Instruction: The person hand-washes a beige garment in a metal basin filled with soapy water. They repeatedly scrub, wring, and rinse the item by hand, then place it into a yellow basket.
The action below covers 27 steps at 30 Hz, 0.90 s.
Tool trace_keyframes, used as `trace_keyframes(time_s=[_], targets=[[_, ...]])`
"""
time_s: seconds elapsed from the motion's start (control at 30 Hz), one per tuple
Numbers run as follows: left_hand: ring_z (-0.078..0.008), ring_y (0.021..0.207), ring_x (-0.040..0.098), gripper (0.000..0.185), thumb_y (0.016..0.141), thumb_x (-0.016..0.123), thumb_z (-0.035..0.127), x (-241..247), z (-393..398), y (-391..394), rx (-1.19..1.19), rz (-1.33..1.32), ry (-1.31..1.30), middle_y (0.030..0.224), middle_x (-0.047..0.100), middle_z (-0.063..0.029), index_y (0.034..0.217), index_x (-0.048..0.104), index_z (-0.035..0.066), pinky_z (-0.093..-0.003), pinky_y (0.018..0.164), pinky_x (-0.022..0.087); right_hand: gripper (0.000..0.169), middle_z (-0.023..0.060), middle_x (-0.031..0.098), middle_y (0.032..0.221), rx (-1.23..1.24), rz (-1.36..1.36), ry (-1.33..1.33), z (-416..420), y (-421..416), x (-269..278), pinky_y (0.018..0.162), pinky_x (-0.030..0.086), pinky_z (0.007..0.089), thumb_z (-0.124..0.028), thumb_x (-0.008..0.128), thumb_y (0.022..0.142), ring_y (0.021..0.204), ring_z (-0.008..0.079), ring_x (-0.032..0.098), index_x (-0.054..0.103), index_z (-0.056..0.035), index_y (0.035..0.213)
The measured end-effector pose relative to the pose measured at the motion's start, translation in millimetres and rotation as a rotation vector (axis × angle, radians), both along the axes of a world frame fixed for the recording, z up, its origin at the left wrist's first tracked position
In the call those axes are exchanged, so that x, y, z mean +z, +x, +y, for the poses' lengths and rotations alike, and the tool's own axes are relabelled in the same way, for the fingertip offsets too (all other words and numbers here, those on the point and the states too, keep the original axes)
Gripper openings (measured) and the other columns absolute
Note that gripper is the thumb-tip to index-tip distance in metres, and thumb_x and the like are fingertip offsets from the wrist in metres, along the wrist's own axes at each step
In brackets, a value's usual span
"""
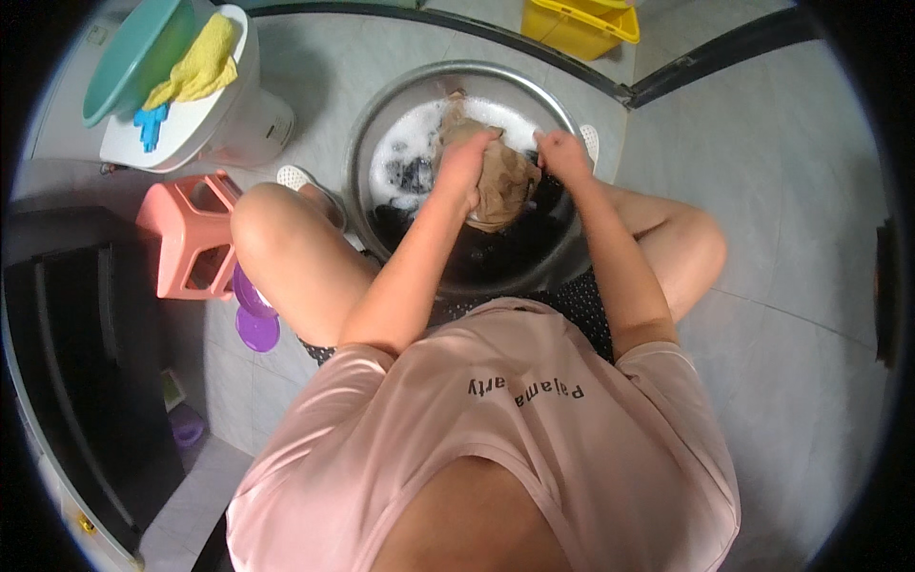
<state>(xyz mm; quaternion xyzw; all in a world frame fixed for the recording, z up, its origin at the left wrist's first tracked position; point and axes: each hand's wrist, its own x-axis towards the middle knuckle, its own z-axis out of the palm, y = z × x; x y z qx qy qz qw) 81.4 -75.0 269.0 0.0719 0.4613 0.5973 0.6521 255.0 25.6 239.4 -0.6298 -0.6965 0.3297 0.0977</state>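
Observation:
A round metal basin (472, 66) stands between my knees, with dark water and white suds (411, 132) inside. My left hand (466, 163) grips a wet, bunched brown cloth (506, 182), whose patches look darker in places. The cloth sits in the middle of the basin, and its far end trails into the foam. On its right side, over the suds near the basin's right wall, is my right hand (563, 154) with curled fingers. Whether those fingers pinch anything is too small to tell. Dark shapes under the foam are unclear.
At left is a pink plastic stool (175, 243). Behind it, a white bin (246, 121) carries a green basin (132, 71), a yellow cloth (200, 64) and a blue item (151, 127). Purple lids (257, 329) lie by my left knee. A yellow bucket (579, 32) stands beyond a dark frame (457, 25).

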Motion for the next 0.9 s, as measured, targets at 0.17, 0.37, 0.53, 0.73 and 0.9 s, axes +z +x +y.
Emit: trace_keyframes(time_s=[0.17,0.37,0.53,0.73,0.9], targets=[[-0.0375,0.101,0.061,0.042,0.079,0.063,0.027,-48,-15,33,-0.589,1.081,0.217,0.104,0.062,-0.028,0.108,0.062,-0.004,-0.0411,0.083,0.048,0.076,0.0151,0.048,0.127,0.185,0.309,-0.656,-22,-27,50,0.091,0.046,0.0348,-0.059,0.062,0.081,0.113,0.0235,0.049,0.047,-0.0029,0.13],[-0.0337,0.106,0.059,0.049,0.082,0.059,0.036,-55,-40,51,-0.465,0.74,0.188,0.109,0.063,-0.0222,0.115,0.058,0.0,-0.0384,0.088,0.046,0.05,0.0194,0.062,0.111,0.303,0.139,-0.429,-10,-19,-54,0.085,0.047,0.038,-0.028,0.065,0.078,0.104,0.0267,0.058,0.059,0.0047,0.115],[-0.035,0.121,0.048,0.061,0.095,0.033,0.048,-51,-17,4,-0.271,-0.294,-0.368,0.134,0.048,-0.0195,0.135,0.042,0.003,-0.0488,0.098,0.04,0.035,0.0139,0.064,0.105,0.074,0.476,-0.23,-43,-36,-8,0.082,0.049,0.0326,-0.012,0.06,0.082,0.093,0.0222,0.061,0.059,0.0011,0.115],[-0.0379,0.118,0.049,0.057,0.097,0.034,0.042,-79,-13,-18,-0.12,-0.783,0.245,0.132,0.048,-0.0214,0.138,0.038,0.004,-0.0526,0.102,0.039,0.03,0.0212,0.064,0.089,0.401,0.392,0.107,-141,-76,85,0.076,0.049,0.0375,-0.027,0.066,0.081,0.084,0.0378,0.063,0.062,-0.0015,0.098],[-0.0325,0.114,0.053,0.039,0.097,0.037,0.025,-52,-7,3,0.03,-0.646,0.055,0.124,0.055,-0.0187,0.125,0.048,0.002,-0.0507,0.099,0.043,0.028,0.0237,0.062,0.08,0.245,0.152,0.275,-97,-84,38,0.068,0.049,0.0419,-0.03,0.058,0.087,0.076,0.041,0.061,0.065,-0.0029,0.09]])
